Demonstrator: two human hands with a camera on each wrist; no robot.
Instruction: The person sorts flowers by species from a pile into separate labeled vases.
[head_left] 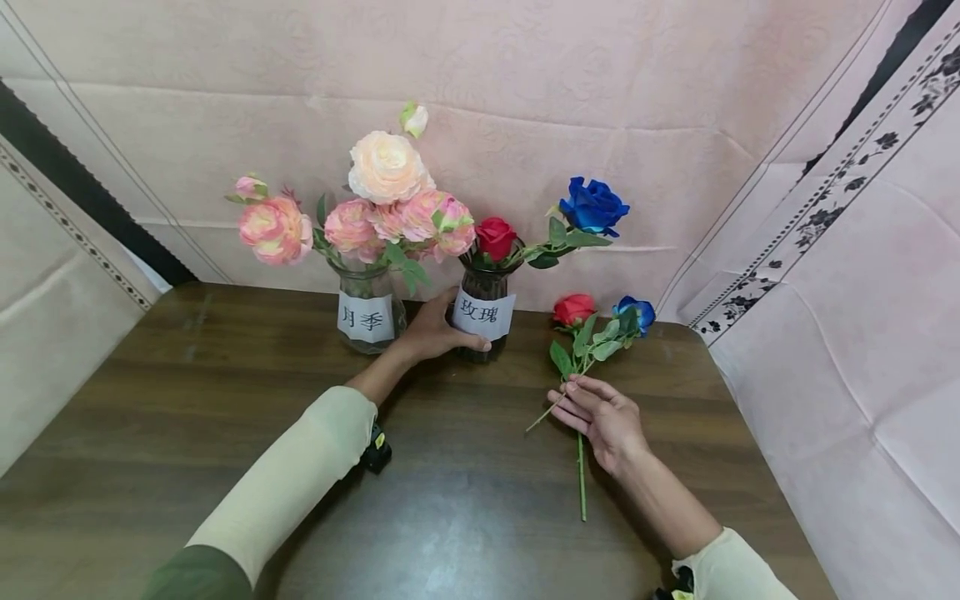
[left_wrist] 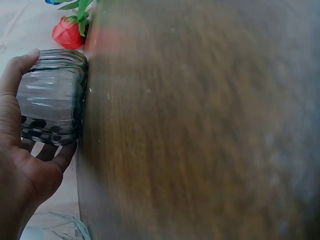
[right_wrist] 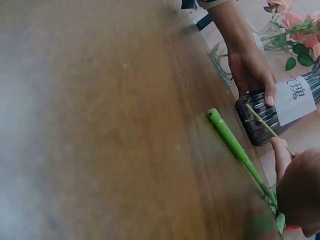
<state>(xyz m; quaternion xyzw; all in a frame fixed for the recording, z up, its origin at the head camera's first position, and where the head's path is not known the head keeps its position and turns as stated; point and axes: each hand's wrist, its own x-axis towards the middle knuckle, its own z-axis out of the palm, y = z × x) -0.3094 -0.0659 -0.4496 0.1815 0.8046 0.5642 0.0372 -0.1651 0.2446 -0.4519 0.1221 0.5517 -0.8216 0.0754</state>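
Note:
My left hand point(head_left: 435, 332) grips the lower part of a dark glass vase point(head_left: 480, 287), thumb at the front beside its white label point(head_left: 483, 313). In that vase stand a red rose point(head_left: 496, 238) and a blue rose point(head_left: 592, 206) leaning right. My right hand point(head_left: 606, 417) pinches the thin stem of another blue rose point(head_left: 634, 315). Beside it is another red rose point(head_left: 574, 309), its thick green stem point(right_wrist: 232, 142) passing under the right hand along the table. In the left wrist view, fingers point(left_wrist: 64, 156) wrap around the glass.
A clear glass vase point(head_left: 366, 287) with a white label holds several pink and cream flowers point(head_left: 386, 169), just left of the dark vase. Both vases stand near the back edge of the brown wooden table point(head_left: 300, 492). Pale patterned cloth point(head_left: 562, 75) hangs behind and at both sides.

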